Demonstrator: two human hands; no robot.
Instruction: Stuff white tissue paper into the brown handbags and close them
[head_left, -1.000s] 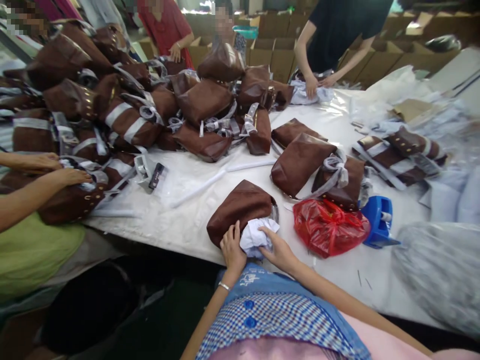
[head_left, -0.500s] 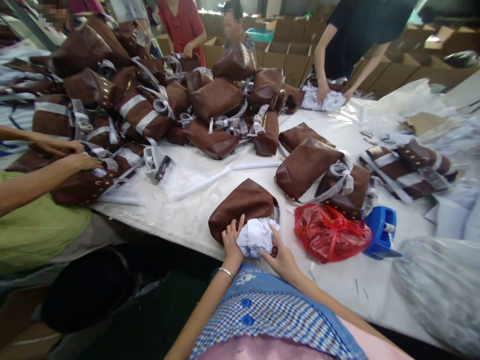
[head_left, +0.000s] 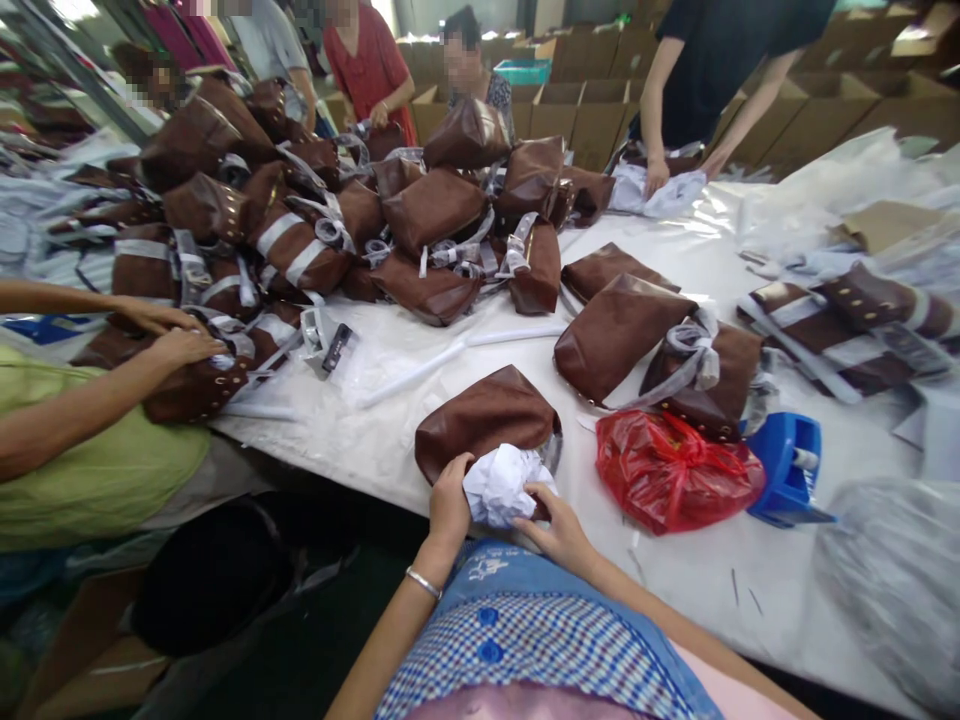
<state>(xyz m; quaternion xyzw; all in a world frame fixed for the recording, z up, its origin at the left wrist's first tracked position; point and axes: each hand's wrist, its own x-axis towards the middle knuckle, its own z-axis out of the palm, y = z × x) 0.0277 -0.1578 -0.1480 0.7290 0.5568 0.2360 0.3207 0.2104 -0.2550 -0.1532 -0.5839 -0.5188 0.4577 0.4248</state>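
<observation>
While both hands [head_left: 450, 505] [head_left: 559, 525] press, paper [head_left: 502, 485] fills the bag [head_left: 484, 418].

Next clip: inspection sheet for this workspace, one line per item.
Surface: white-covered table, crowded.
Job's things: brown bag lying at the near edge, white paper wad in its mouth.
Clutter: red plastic bag, blue tape dispenser, pile of more brown bags with wrapped straps.
Hands: left hand grips the brown bag's mouth edge; right hand grips the paper wad.
Cables: nothing seen.
Surroundings: co-worker's hands on another bag at left; more people at the far side; cardboard boxes behind.
</observation>
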